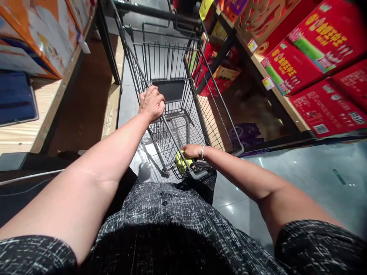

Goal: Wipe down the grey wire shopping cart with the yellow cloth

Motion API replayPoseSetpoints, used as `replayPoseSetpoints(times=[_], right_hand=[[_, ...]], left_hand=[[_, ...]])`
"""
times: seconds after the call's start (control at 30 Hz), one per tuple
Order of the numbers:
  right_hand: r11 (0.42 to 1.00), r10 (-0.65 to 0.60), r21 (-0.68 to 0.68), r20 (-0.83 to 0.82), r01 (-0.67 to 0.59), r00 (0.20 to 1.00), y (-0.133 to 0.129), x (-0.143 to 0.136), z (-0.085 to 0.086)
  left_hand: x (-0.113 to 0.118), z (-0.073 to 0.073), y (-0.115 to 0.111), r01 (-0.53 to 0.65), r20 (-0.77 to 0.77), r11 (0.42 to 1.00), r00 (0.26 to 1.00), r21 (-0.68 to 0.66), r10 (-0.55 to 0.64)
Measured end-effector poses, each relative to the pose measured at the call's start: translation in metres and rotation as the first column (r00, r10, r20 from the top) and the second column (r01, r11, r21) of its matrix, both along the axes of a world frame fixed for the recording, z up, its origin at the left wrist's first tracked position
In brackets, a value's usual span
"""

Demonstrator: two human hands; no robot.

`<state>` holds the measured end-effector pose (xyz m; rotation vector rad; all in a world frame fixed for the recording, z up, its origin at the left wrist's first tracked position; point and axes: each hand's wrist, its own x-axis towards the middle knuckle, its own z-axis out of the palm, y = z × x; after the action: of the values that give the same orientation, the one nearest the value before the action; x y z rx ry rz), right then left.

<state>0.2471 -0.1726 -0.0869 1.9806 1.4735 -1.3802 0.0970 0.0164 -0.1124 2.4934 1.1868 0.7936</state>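
Note:
A black wire shopping cart (169,61) stands in front of me. The top rim on its left side is wrapped by the fingers of my left hand (152,103). Down inside the near end of the basket, my right hand (192,151), with a bangle on its wrist, is on a yellow-green package (181,163). Its fingers curl over the top of the package and are partly hidden. Wire mesh covers part of the package, so its exact kind does not show.
Wooden shelves flank the cart. Red boxes (323,42) are stacked on the right shelf, with dark purple packages (246,133) low beneath. On the left shelf stand orange-and-white packs (43,34) and a dark blue flat item (17,97). Grey glossy floor (309,183) extends at right.

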Motion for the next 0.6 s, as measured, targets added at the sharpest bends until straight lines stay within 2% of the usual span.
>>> replayPoseSetpoints(times=[0.07,0.13,0.17,0.23,0.3,0.4,0.5,0.6], right_hand=[[0.981,-0.183,0.049,-0.079,0.188,0.980,0.010,-0.006,-0.001],[0.907,-0.369,0.124,-0.224,0.402,0.902,0.024,-0.010,0.004],[0.864,-0.407,0.182,-0.297,0.470,0.864,0.031,-0.012,0.009],[0.799,-0.344,0.367,-0.370,0.476,0.863,0.039,-0.016,0.021],[0.723,-0.211,0.594,-0.295,0.352,0.932,0.037,-0.024,0.030],[0.572,-0.107,0.819,0.023,0.043,0.994,0.013,-0.044,0.029],[0.447,-0.163,0.877,0.272,-0.175,0.948,-0.017,-0.066,0.008],[0.343,-0.174,0.879,0.407,-0.332,0.897,-0.031,-0.080,-0.013]], left_hand=[[-0.003,0.003,-0.005,-0.012,-0.008,1.000,1.000,0.011,0.012],[-0.005,0.005,-0.008,-0.015,-0.012,0.999,1.000,0.033,0.015],[-0.006,0.005,-0.009,-0.016,-0.013,0.999,1.000,0.044,0.016],[-0.007,0.005,-0.010,-0.019,-0.011,0.998,1.000,0.060,0.020],[-0.008,0.005,-0.011,-0.025,-0.007,0.997,1.000,0.071,0.025],[-0.007,0.003,-0.012,-0.033,-0.011,0.997,0.999,0.076,0.034],[-0.006,0.003,-0.013,-0.037,-0.022,0.995,0.999,0.088,0.039],[-0.010,0.005,-0.014,-0.032,-0.037,0.993,0.999,0.110,0.036]])
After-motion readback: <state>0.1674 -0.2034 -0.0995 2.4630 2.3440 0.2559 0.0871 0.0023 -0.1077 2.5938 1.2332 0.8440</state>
